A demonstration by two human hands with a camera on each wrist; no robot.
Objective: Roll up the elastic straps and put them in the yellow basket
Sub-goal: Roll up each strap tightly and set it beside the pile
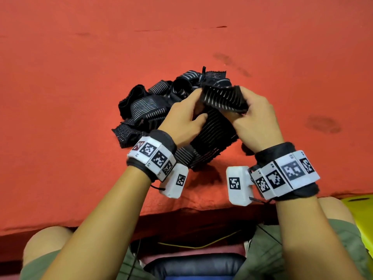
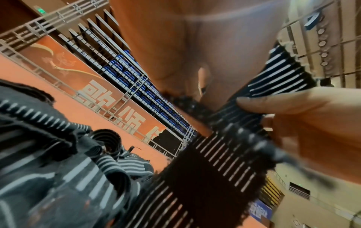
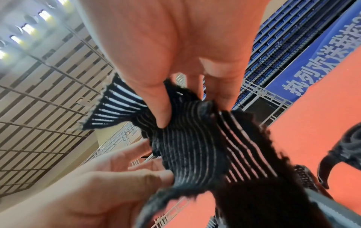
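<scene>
Fingers (image 3: 162, 108) of the right hand (image 1: 256, 118) pinch the top end of a black elastic strap (image 1: 222, 98), ribbed with thin white lines and frayed at its cut edge. Left hand (image 1: 185, 122) curls its fingers (image 3: 136, 179) round the same strap lower down, where the band bends into a soft fold. Just beyond, to the left and far side, a loose pile of straps (image 1: 145, 104) lies crumpled on the red felt-like surface (image 1: 80, 77). At the near right corner shows the smooth rim of the yellow basket (image 1: 361, 211).
</scene>
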